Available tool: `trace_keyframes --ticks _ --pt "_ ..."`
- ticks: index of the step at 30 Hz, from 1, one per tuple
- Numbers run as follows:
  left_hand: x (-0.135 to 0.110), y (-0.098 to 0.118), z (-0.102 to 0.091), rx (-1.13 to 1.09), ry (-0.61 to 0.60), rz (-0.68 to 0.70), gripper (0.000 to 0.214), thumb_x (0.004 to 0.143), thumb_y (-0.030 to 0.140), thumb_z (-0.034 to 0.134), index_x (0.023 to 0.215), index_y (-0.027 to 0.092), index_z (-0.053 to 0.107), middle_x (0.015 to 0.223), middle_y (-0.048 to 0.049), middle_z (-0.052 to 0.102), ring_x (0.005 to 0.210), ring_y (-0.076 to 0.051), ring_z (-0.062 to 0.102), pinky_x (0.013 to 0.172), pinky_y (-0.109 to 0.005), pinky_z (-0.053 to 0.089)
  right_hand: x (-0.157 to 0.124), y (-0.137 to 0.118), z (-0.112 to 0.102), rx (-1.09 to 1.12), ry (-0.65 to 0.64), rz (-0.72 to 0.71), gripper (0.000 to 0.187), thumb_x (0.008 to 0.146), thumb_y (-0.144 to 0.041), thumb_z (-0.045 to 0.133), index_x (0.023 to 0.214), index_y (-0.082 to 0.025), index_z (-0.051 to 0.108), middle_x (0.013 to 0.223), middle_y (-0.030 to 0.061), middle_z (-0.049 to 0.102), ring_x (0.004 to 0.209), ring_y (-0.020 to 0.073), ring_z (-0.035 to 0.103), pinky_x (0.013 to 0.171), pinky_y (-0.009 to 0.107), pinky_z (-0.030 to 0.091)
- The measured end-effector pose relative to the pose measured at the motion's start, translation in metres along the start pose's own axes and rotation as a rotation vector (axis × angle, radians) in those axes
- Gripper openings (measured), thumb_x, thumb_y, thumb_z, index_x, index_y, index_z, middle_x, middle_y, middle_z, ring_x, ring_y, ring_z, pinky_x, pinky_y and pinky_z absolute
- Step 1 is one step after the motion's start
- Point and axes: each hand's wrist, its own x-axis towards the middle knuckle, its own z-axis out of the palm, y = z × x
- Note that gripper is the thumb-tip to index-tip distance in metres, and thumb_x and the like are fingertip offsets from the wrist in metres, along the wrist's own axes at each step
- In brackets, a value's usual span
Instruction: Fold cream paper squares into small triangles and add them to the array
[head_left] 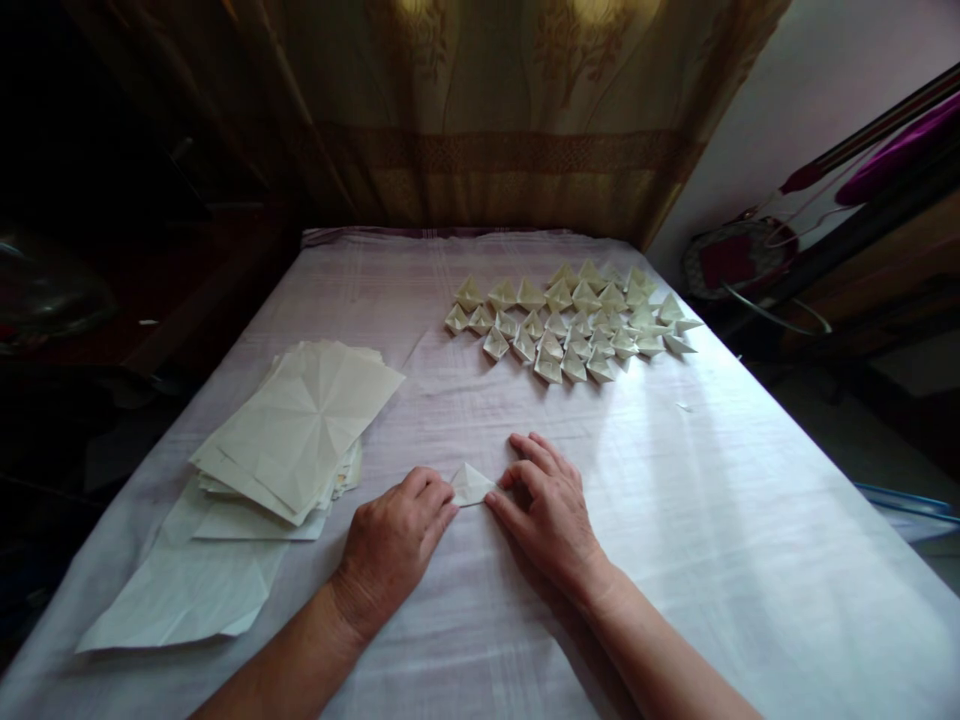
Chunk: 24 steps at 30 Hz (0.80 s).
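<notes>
A small folded triangle of cream paper [470, 485] lies on the pale cloth between my two hands. My left hand [394, 540] pinches its left edge with curled fingers. My right hand [546, 510] holds its right corner with thumb and forefinger, the other fingers bent above it. Both hands rest on the cloth near the front middle of the table.
A stack of creased paper sheets [300, 425] lies at the left, with one loose sheet [187, 595] in front of it. Several finished folded paper pieces [574, 320] sit in rows at the back right. The cloth-covered table [750, 540] meets a curtain [495, 110] behind.
</notes>
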Motion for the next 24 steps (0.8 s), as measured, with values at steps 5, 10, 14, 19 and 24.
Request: trace_keyframes --ticks 5,10,14,19,24 --pt "0.001 0.001 0.001 -0.004 0.013 0.026 0.011 0.097 0.026 0.053 0.099 0.024 0.064 0.098 0.0011 0.068 0.079 -0.014 0.066 0.067 -0.023 0.047 -0.001 -0.001 0.001 0.029 0.058 -0.063 0.008 0.079 -0.027 0.073 0.078 -0.023 0.067 0.125 0.0098 0.065 0.127 0.0335 0.050 0.102 0.054 0.039" --pt "0.002 0.001 0.004 -0.005 0.043 0.007 0.014 0.097 0.026 0.052 0.096 0.023 0.065 0.097 0.0004 0.067 0.078 -0.014 0.065 0.066 -0.024 0.046 0.001 -0.003 -0.005 0.054 0.043 -0.109 0.005 0.082 -0.022 0.070 0.077 -0.023 0.068 0.103 0.0064 0.071 0.099 0.0259 0.062 0.087 0.041 0.047" --pt "0.002 0.001 0.005 -0.008 0.064 0.018 0.014 0.097 0.026 0.052 0.094 0.023 0.065 0.098 0.0005 0.067 0.077 -0.014 0.065 0.065 -0.024 0.045 0.001 -0.007 -0.010 0.027 -0.027 -0.114 0.005 0.086 -0.022 0.066 0.082 -0.022 0.068 0.083 0.0035 0.070 0.079 0.0213 0.062 0.075 0.034 0.047" --pt "0.002 0.000 0.005 0.027 0.086 0.044 0.017 0.099 0.027 0.049 0.096 0.023 0.066 0.096 0.0003 0.069 0.075 -0.014 0.066 0.061 -0.023 0.044 -0.001 -0.010 -0.009 -0.017 -0.009 -0.175 0.007 0.089 -0.023 0.061 0.086 -0.023 0.068 0.084 0.0037 0.071 0.078 0.0205 0.063 0.074 0.032 0.047" --pt "0.003 -0.003 0.006 0.006 0.126 0.062 0.019 0.100 0.027 0.047 0.097 0.022 0.065 0.094 -0.0009 0.070 0.075 -0.015 0.067 0.062 -0.024 0.046 -0.001 -0.008 -0.006 -0.004 0.064 -0.233 0.016 0.092 -0.016 0.049 0.097 -0.020 0.064 0.083 0.0049 0.071 0.075 0.0198 0.064 0.071 0.031 0.050"
